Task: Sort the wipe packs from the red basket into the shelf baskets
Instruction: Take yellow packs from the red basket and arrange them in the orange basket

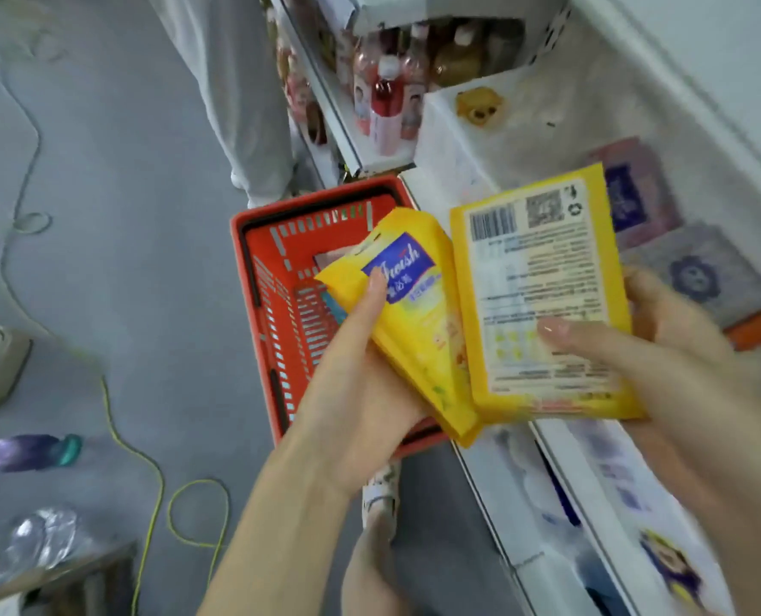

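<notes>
My left hand [360, 371] grips a yellow wipe pack with a blue label [414, 304], tilted above the red basket [258, 304] on the floor. Beside it, my right hand [627, 349] holds a second yellow wipe pack [538, 282] with its printed back and barcode facing up, thumb across its lower part. Both packs touch edge to edge over the shelf's front edge. Something pale and something blue show at the bottom of the red basket, mostly hidden by the packs. Purple wipe packs [636, 193] lie in a shelf basket behind the right pack.
A white shelf [525, 504] runs along the right with baskets of packs. Bottles [385, 100] stand on a lower shelf at the top. Another person's legs [236, 104] stand beyond the basket. Yellow-green cables [156, 482] trail across the grey floor; a purple pack [27, 451] lies at left.
</notes>
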{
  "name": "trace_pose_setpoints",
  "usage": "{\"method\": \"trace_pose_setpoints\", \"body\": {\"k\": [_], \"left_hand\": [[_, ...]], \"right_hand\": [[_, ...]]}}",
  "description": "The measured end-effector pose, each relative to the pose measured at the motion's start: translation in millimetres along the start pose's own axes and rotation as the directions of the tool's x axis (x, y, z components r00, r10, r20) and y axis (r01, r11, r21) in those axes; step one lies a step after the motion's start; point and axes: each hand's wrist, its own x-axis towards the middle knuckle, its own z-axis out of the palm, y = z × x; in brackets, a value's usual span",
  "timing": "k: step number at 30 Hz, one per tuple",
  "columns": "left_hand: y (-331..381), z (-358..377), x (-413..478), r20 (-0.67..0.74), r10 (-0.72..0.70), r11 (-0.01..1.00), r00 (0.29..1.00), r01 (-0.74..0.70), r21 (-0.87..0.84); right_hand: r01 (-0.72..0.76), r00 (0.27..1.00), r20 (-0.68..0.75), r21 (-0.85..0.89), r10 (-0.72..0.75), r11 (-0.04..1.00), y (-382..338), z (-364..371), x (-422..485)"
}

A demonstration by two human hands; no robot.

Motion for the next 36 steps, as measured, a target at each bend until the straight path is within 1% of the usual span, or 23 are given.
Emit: {"method": "trace_pose_setpoints", "body": {"k": [2,3,4,6,8,11,13,14,16,19,24,27,29,32,34,36], "left_hand": [[-3.5,15.9,-49.2,0.12,-0.018,0.999,0.993,0.012,0.05],[-8.2,23.6,-76.6,0.148,-0.031,0.999,0.989,0.024,0.046],[-14.2,29.4,-104.0,0.205,-0.047,0.999,0.978,0.044,0.019],[-29.0,41.5,-156.5,0.248,-0.103,0.995,0.963,0.102,0.02],[-39.8,53.9,-206.1,0.277,-0.134,0.99,0.951,0.12,0.068],[-53.0,70.5,-273.9,0.382,-0.122,0.987,0.916,0.072,0.141],[-52.7,78.9,-309.4,0.42,-0.128,0.982,0.898,0.055,0.181],[-51.3,86.2,-328.6,0.45,-0.121,0.975,0.885,0.02,0.222],[-50.6,89.1,-344.2,0.466,-0.088,0.953,0.88,-0.062,0.296],[-47.4,102.1,-374.3,0.51,-0.065,0.903,0.858,-0.167,0.397],[-39.3,112.6,-396.5,0.592,-0.115,0.858,0.798,-0.22,0.464],[-32.6,109.3,-398.8,0.609,-0.172,0.865,0.774,-0.177,0.469],[-27.8,108.3,-403.7,0.624,-0.223,0.87,0.749,-0.135,0.473],[-27.7,109.0,-412.9,0.67,-0.285,0.859,0.685,-0.128,0.496],[-33.9,112.5,-422.0,0.698,-0.324,0.846,0.639,-0.134,0.515],[-45.9,118.8,-438.0,0.737,-0.379,0.841,0.56,-0.125,0.527]], "right_hand": [[0.067,0.997,-0.047,-0.01,-0.068,0.998,-14.0,-20.7,-59.5],[0.1,0.991,-0.084,-0.023,-0.101,0.995,-19.8,-32.5,-91.3],[0.129,0.983,-0.121,-0.054,-0.135,0.99,-24.6,-45.2,-123.7],[0.167,0.966,-0.175,-0.148,-0.192,0.975,-33.0,-71.3,-186.3],[0.16,0.954,-0.221,-0.185,-0.2,0.969,-39.8,-94.2,-241.9],[0.136,0.95,-0.27,-0.085,-0.154,0.987,-45.4,-118.6,-312.7],[0.111,0.955,-0.281,0.052,-0.092,0.993,-47.5,-126.0,-352.0],[0.105,0.958,-0.28,0.131,-0.065,0.986,-52.0,-129.5,-375.8],[0.061,0.974,-0.225,0.271,0.002,0.961,-52.9,-127.6,-393.3],[0.068,0.973,-0.225,0.469,0.045,0.881,-57.7,-127.4,-425.3],[0.162,0.928,-0.352,0.674,0.121,0.721,-55.0,-127.6,-459.3],[0.287,0.887,-0.446,0.729,0.114,0.621,-54.8,-124.0,-481.7],[0.355,0.856,-0.506,0.729,0.11,0.586,-53.2,-124.5,-496.4],[0.415,0.816,-0.569,0.697,0.099,0.584,-46.2,-130.2,-517.8],[0.451,0.769,-0.632,0.647,0.1,0.615,-42.1,-134.1,-534.9],[0.486,0.727,-0.684,0.572,0.058,0.661,-36.6,-138.6,-554.1]]}}
